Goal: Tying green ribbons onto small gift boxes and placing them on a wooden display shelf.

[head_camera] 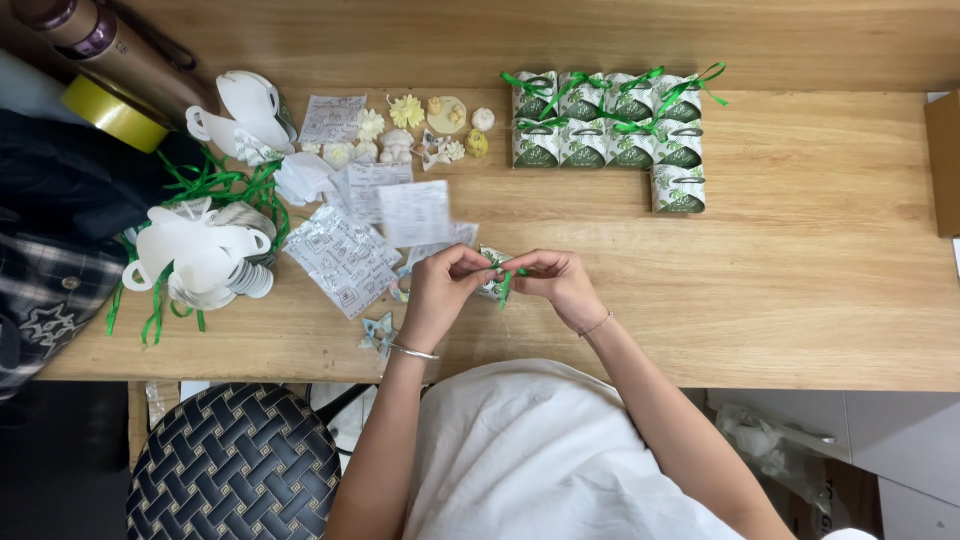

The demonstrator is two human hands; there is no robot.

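Both hands meet over the wooden table's near edge. Left hand and right hand pinch a green ribbon on a small gift box, below the finished boxes. Risk: the ribbon slipping loose from the fingertips, or the box crushing.

1 head view, straight down, near table

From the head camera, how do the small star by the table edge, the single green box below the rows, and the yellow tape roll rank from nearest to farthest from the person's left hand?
1. Small star: just left of and below the left hand, at the table edge.
2. Single green box: up and to the right, beyond the right hand.
3. Yellow tape roll: far upper left corner.
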